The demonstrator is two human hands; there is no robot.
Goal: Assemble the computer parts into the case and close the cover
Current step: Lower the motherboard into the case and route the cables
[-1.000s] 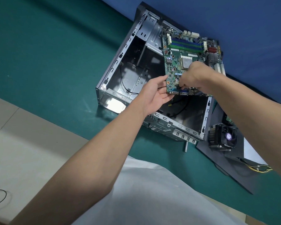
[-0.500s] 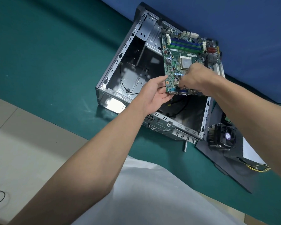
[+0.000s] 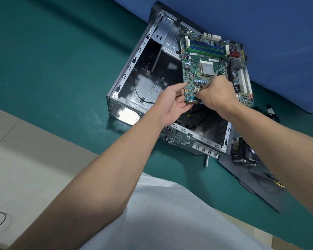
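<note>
Motherboard (image 3: 193, 69), flat green rectangle, near edge pinched by left hand (image 3: 172, 103) and right hand (image 3: 219, 94)

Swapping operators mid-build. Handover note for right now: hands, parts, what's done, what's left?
Left hand: holds the near-left corner of the green motherboard.
Right hand: grips the board's near edge by the ports.
Board: held above the open grey metal computer case, not seated.
Black heatsink fan lies on a dark flat panel, likely the cover, right of the case.
Done: nothing mounted that I can see; only loose black cables in the case.
Left: lower and seat the board, fit the fan, close the cover.
</note>
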